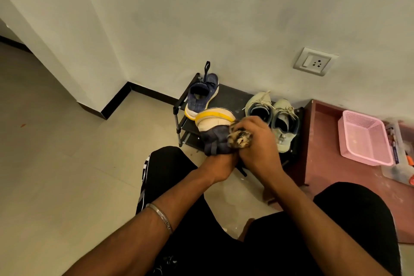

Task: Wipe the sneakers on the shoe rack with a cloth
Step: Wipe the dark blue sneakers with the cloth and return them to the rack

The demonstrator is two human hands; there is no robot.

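At the centre of the frame the left hand [220, 167] grips a navy knit sneaker with a white and yellow sole [215, 132], its long axis running up the frame, sole end toward the wall. The right hand [257, 148] clutches a mottled brown cloth [239, 138] against its right side. Behind, the low black shoe rack [233, 96] holds the matching navy sneaker [201, 94] and a pale green pair [272, 115]; a pink plastic basket [364, 138] sits at right.

Pale plastered walls [201, 6] are meeting a beige tiled floor [56, 141] along a black skirting [116, 101]. A white socket plate [315, 61] is sitting on the far wall, above a reddish low cabinet [324, 163] holding a pink basket [365, 139].
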